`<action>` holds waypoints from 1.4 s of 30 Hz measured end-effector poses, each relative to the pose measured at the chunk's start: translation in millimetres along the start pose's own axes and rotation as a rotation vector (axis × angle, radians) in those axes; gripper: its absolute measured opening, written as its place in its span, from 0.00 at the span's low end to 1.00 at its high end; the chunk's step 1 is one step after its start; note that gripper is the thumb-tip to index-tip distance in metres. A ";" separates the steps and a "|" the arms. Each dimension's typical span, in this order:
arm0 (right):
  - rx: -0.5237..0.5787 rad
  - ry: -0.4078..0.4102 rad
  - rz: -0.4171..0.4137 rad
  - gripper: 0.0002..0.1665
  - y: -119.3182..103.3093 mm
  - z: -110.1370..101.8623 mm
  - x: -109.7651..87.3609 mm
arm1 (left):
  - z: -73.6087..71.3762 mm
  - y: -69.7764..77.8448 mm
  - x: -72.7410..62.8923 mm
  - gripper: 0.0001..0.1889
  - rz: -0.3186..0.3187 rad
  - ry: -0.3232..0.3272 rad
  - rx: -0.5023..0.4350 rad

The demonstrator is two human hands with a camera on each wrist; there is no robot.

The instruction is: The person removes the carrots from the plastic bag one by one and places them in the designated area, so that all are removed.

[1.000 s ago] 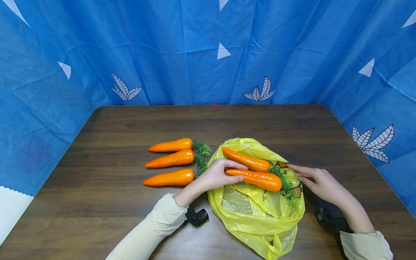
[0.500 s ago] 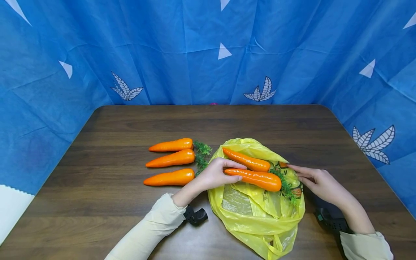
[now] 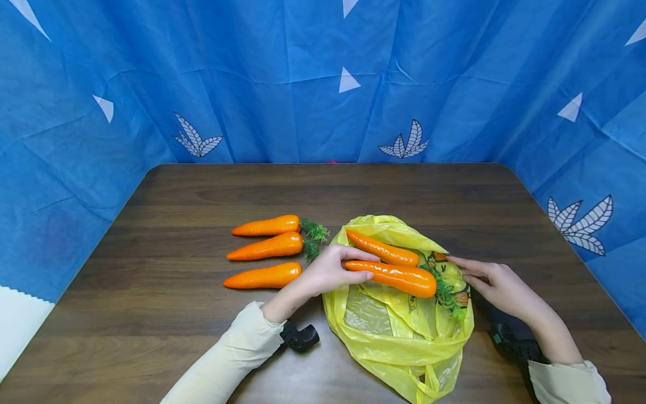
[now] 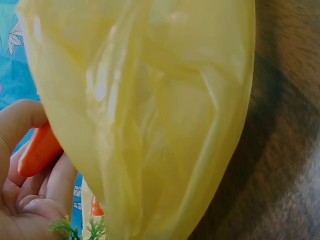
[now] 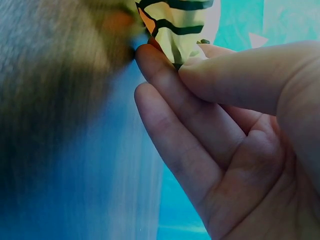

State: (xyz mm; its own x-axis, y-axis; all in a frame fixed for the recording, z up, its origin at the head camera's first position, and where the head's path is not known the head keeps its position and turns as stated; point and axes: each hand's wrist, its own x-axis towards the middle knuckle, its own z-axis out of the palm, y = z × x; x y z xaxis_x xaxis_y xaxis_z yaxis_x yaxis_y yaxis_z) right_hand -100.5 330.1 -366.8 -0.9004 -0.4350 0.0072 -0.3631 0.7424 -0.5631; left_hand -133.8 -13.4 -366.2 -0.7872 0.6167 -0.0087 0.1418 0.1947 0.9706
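Note:
My left hand (image 3: 330, 272) is at the pointed end of an orange carrot (image 3: 398, 279), thumb and fingers around its tip. This carrot, with green feathery leaves, lies across the mouth of a yellow plastic bag (image 3: 393, 342). Just beyond it a second carrot (image 3: 388, 248) lies in the bag, pointing the same way. My right hand (image 3: 497, 283) pinches the bag's right rim, where a printed pattern shows; in the right wrist view thumb and fingers (image 5: 172, 70) hold that edge. The yellow film (image 4: 150, 100) fills much of the left wrist view, beside the orange carrot tip (image 4: 40, 150).
Three more carrots, the far one (image 3: 267, 225), the middle one (image 3: 267, 247) and the near one (image 3: 264, 275), lie in a row left of the bag, tips leftward. The left hand hides the near one's leaves. A blue curtain (image 3: 303, 84) stands behind the brown wooden table (image 3: 252, 191).
My left hand has drifted slightly left, and more of the near carrot's tip shows. The right hand and the bag have stayed in place.

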 end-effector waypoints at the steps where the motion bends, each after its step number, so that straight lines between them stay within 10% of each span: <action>1: 0.005 -0.001 0.002 0.30 -0.1 -0.2 -0.2 | -0.3 -0.3 0.0 0.16 0.000 0.001 -0.004; 42: 0.009 0.029 -0.075 0.29 3.8 3.4 -1.2 | -1.7 8.4 -6.3 0.16 -0.110 0.076 -0.280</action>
State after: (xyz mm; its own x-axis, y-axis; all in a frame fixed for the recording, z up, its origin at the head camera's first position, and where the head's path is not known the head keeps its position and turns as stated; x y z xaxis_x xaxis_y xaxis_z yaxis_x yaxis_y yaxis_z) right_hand -100.0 331.7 -371.7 -0.8775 -0.4739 0.0735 -0.4275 0.7037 -0.5675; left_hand -128.6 -16.9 -357.6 -0.8328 0.5426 -0.1095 -0.1094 0.0326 0.9935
